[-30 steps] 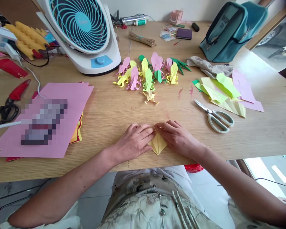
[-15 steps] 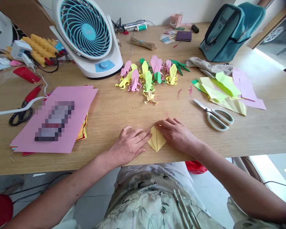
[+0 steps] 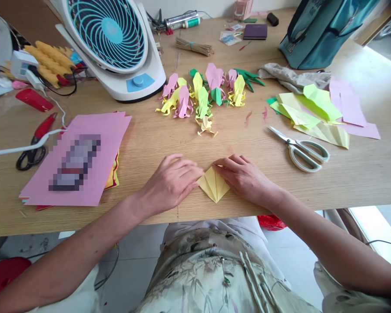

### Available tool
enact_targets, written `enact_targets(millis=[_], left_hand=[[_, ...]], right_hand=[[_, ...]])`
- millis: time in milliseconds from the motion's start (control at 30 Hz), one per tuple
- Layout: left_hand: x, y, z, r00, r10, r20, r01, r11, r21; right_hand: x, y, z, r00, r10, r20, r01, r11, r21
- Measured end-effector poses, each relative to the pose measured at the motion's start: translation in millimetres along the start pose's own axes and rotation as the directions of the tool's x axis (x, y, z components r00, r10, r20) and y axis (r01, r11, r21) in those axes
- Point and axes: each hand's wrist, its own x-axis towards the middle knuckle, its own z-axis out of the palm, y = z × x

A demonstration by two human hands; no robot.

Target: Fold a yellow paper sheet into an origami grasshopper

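A small yellow piece of origami paper (image 3: pixel 214 186), folded into a diamond with crease lines, lies near the table's front edge. My right hand (image 3: pixel 246 177) rests at its upper right side, fingers bent and holding the paper against the tabletop. To the left, my left hand (image 3: pixel 172 180) has its fingers stretched out, fingertips close to the paper's left corner; whether they touch it I cannot tell. Farther back stand several folded paper frogs in pink, yellow and green, with a small pale yellow frog (image 3: pixel 207 125) nearest to me.
White-handled scissors (image 3: pixel 308 152) lie to the right, below loose sheets of coloured paper (image 3: pixel 313 113). On the left are a stack of pink paper (image 3: pixel 111 143) and red-and-black scissors (image 3: pixel 34 148). A fan (image 3: pixel 114 89) and a teal bag (image 3: pixel 319 39) stand farther back.
My left hand has lifted slightly off the paper and moved a little left, uncovering its left corner. My right hand stays on the paper. The camera view has shifted slightly.
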Motion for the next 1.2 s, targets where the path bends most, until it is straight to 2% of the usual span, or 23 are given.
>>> enact_targets(millis=[67,133,267,367,433,633,767,833,867,933,967,1000,1033,1133,1200], left_hand=[[19.6,1.1,10.3,0.999,0.031,-0.012,-0.031,0.999,-0.045],[30.9,3.2,25.7,1.0,-0.007,-0.004,0.007,0.994,-0.105],[31.6,3.9,47.9,0.996,-0.084,-0.021,0.077,0.968,-0.239],[28.1,3.1,48.8,0.993,-0.12,-0.021,0.11,0.96,-0.256],[27.5,3.7,46.8,0.983,-0.179,-0.038,0.165,0.958,-0.233],[28.1,7.4,49.8,0.945,-0.319,-0.073,0.31,0.944,-0.115],[27.8,10.5,50.8,0.926,-0.371,-0.066,0.339,0.898,-0.281],[29.8,11.6,49.2,0.908,-0.417,-0.033,0.358,0.816,-0.455],[32.3,11.3,47.9,0.892,-0.451,-0.015,0.37,0.751,-0.547],[41.6,7.8,44.2,0.845,-0.535,0.012,0.385,0.592,-0.708],[48.3,4.7,41.9,0.821,-0.571,0.017,0.374,0.514,-0.772],[56.1,0.9,39.2,0.802,-0.598,0.013,0.349,0.449,-0.823],[64.3,-3.3,36.5,0.791,-0.612,0.001,0.308,0.397,-0.864],[84.6,-15.5,31.4,0.765,-0.64,-0.073,0.161,0.3,-0.94],[89.5,-22.0,32.8,0.757,-0.649,-0.071,0.107,0.23,-0.967]], right_hand=[[-0.9,-0.5,0.4,0.999,0.026,-0.019,-0.025,0.999,0.044],[-1.7,-0.4,0.3,0.998,0.054,-0.033,-0.051,0.994,0.101],[-3.0,3.7,-1.0,0.982,0.154,-0.113,-0.113,0.945,0.306],[-3.1,6.5,-1.7,0.926,0.332,-0.177,-0.238,0.882,0.407],[-2.1,5.1,-1.5,0.895,0.409,-0.177,-0.318,0.864,0.391],[2.6,-10.1,0.3,0.878,0.46,-0.131,-0.42,0.873,0.249],[-0.1,-14.8,-0.8,0.857,0.504,-0.11,-0.453,0.837,0.306],[-1.9,-13.8,-3.4,0.841,0.524,-0.138,-0.433,0.803,0.41],[-2.1,-12.3,-5.4,0.817,0.546,-0.185,-0.411,0.777,0.477],[1.0,-6.2,-11.2,0.723,0.616,-0.312,-0.344,0.714,0.61],[4.7,-1.6,-14.8,0.676,0.651,-0.346,-0.304,0.674,0.673],[9.9,3.8,-18.8,0.652,0.678,-0.339,-0.267,0.624,0.734],[16.3,9.8,-22.8,0.659,0.694,-0.289,-0.244,0.561,0.791],[38.5,26.6,-31.0,0.762,0.646,-0.036,-0.262,0.358,0.896],[50.3,33.1,-29.5,0.784,0.62,0.032,-0.261,0.282,0.923]])
